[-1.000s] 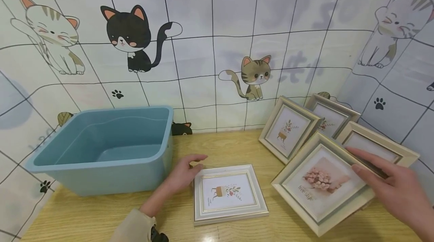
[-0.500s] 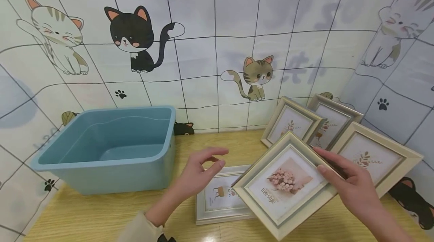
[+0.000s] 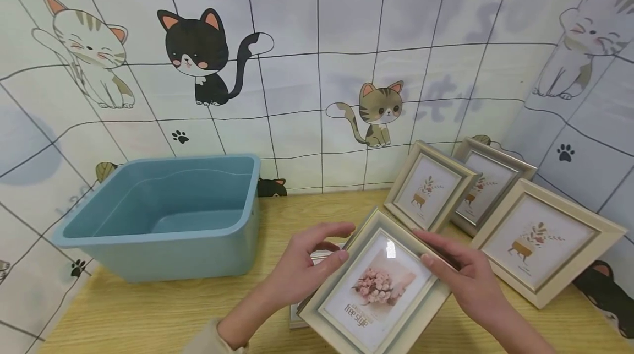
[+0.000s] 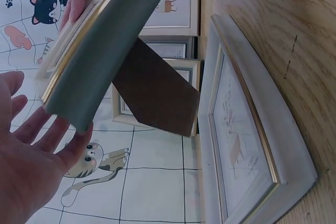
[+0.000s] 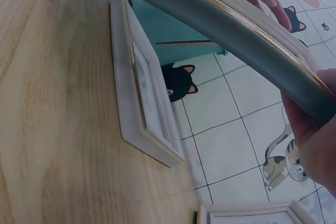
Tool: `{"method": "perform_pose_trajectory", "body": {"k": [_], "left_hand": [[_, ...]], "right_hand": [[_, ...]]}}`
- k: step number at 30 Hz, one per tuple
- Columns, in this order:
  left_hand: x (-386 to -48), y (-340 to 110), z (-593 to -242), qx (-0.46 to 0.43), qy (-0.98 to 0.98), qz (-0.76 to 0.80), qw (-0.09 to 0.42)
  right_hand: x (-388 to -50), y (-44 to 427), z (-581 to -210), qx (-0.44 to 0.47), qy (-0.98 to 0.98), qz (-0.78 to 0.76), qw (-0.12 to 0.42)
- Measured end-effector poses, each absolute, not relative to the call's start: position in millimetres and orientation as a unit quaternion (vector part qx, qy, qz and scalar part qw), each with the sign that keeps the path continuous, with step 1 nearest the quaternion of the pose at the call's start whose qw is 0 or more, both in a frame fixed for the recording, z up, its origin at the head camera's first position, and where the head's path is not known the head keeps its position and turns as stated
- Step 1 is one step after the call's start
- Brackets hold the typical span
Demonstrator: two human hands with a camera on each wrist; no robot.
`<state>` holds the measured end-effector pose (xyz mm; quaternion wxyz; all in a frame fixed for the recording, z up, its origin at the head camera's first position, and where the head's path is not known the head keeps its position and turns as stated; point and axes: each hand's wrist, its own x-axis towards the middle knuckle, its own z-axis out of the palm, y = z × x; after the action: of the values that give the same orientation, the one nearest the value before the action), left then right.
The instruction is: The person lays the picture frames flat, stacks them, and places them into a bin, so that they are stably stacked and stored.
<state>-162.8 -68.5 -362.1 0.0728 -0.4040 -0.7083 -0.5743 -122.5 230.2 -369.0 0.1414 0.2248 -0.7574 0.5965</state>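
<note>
In the head view my right hand point(image 3: 468, 274) grips the upper right edge of a cream picture frame point(image 3: 378, 293) with a pink flower print, thumb on the front. The frame is raised and tilted over the table. My left hand point(image 3: 309, 263) is at its left edge, with loosely bent fingers; in the left wrist view the fingertips point(image 4: 79, 142) meet the frame's corner. A brown stand flap point(image 4: 157, 90) sticks out from its back. Below lies a white picture frame point(image 4: 252, 145), face up, mostly hidden in the head view.
Three picture frames stand at the right: a cream one point(image 3: 426, 183), a darker one point(image 3: 487, 178) behind it, and a large cream one point(image 3: 540, 238) nearer. A blue plastic tub point(image 3: 158, 257) stands at the left on the wooden table point(image 3: 173, 315), before a cat-patterned wall.
My right hand has brought the flower-print frame leftward, away from the standing frames and over the white one. My left hand has risen and moved right to meet its edge.
</note>
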Motion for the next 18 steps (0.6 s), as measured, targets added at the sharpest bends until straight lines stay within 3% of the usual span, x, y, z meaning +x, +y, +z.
{"method": "perform_pose_trajectory", "body": {"k": [9, 18], "left_hand": [[-157.0, -66.6, -361.1, -0.395, -0.724, -0.565, 0.037], [-157.0, -65.6, -362.5, -0.402, -0.728, -0.554, 0.039]], "right_hand": [[-120.1, 219.1, -376.2, 0.233, -0.751, 0.604, 0.128], [-118.2, 217.0, -376.3, 0.230, -0.764, 0.585, 0.143]]}}
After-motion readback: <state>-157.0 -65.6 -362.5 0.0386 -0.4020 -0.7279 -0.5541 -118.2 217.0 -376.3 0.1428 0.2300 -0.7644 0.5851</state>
